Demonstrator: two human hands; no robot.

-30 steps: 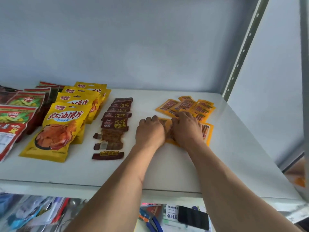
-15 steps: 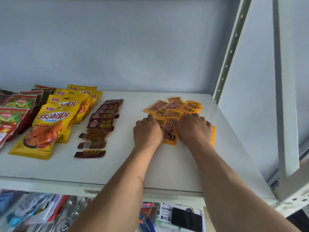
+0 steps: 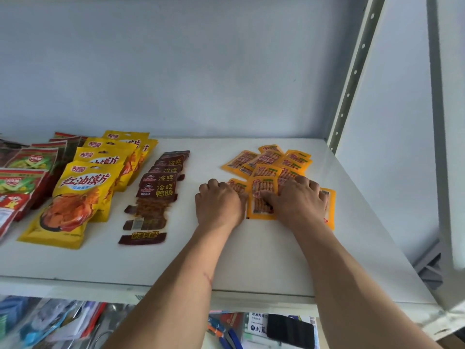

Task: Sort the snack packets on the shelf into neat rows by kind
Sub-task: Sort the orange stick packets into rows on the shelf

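Observation:
Small orange snack packets (image 3: 269, 159) lie in a loose overlapping cluster at the right of the white shelf (image 3: 264, 260). One orange packet (image 3: 261, 197) lies at the front, between my hands. My left hand (image 3: 219, 205) rests knuckles up at that packet's left edge, its fingers curled over another small orange packet (image 3: 236, 185). My right hand (image 3: 299, 200) presses down on the packets to the right, its thumb lying on the front packet. Another orange packet (image 3: 331, 210) sticks out from under it. Dark brown packets (image 3: 161, 187) form a row to the left.
Large yellow packets (image 3: 83, 195) stand in a row left of the brown ones, with red and green packets (image 3: 17, 180) at the far left. A perforated shelf post (image 3: 352, 79) rises at the right rear. The lower shelf holds mixed items and a dark phone (image 3: 289, 331).
My right hand has slid to the right, uncovering the front orange packet, which now lies squarely between both hands. My left hand has stayed curled at its left edge.

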